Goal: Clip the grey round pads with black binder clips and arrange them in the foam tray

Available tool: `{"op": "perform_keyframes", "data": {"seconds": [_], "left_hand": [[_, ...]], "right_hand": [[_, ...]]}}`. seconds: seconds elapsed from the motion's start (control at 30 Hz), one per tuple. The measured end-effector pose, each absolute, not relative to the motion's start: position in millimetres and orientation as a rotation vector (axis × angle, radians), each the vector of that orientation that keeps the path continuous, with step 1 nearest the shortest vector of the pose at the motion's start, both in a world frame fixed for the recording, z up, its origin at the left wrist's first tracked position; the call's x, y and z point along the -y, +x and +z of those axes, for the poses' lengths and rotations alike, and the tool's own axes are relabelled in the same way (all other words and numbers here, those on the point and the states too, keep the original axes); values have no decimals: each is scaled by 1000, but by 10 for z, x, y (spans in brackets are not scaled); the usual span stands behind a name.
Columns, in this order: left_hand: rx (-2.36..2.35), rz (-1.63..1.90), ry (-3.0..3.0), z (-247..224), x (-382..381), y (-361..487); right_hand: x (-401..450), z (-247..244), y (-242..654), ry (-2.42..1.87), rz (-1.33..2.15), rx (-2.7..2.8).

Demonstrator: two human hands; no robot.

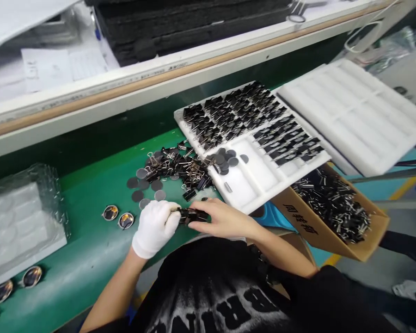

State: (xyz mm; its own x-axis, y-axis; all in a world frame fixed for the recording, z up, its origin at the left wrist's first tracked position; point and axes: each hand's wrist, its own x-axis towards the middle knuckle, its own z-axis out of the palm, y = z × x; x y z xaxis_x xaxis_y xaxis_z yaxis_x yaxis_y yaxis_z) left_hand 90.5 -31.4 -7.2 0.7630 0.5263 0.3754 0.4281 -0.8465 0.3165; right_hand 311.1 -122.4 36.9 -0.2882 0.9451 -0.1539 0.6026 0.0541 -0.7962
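Observation:
My left hand (156, 226), in a white glove, is closed at the near edge of the green table. Its thumb and fingers pinch one end of a short row of black binder clips (191, 216). Bare, my right hand (222, 217) grips the other end of that row between thumb and fingers. Just beyond my hands lies a loose heap of black binder clips (180, 166) with silver wire handles. Flat dark grey discs (156, 185) are scattered to the left of the heap. More grey discs (225, 159) rest on the near corner of a white tray (249, 194).
Rows of binder clips (235, 111) fill much of the tray. Stacked white trays (350, 106) stand farther right. A cardboard box (308, 224) of clips sits lower right. Round framed lenses (126, 220) and clear plastic packaging (24, 222) lie left. A shelf edge (152, 74) spans the back.

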Motion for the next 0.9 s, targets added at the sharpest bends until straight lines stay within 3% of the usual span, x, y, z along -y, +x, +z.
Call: {"op": "perform_keyframes", "data": {"seconds": [0.2,0.37,0.5,0.67,0.9], "left_hand": [[-551,862,2603,-162,259,1242],[-451,972,2931,-219,191,1207],[-310,935,3128,-174,236,1192],[-258,884,3182,-175,221,1155],[-330,887,3092,-291,123,1094]], "right_hand": [[1374,557,4065,-1789,654,1952],[952,690,5193,-1996,250,2034],[847,831,5732,-2055,255,2144],[1469,906,6091,-2110,336,2281],[1925,377,6302,-2269,318,2167]]}}
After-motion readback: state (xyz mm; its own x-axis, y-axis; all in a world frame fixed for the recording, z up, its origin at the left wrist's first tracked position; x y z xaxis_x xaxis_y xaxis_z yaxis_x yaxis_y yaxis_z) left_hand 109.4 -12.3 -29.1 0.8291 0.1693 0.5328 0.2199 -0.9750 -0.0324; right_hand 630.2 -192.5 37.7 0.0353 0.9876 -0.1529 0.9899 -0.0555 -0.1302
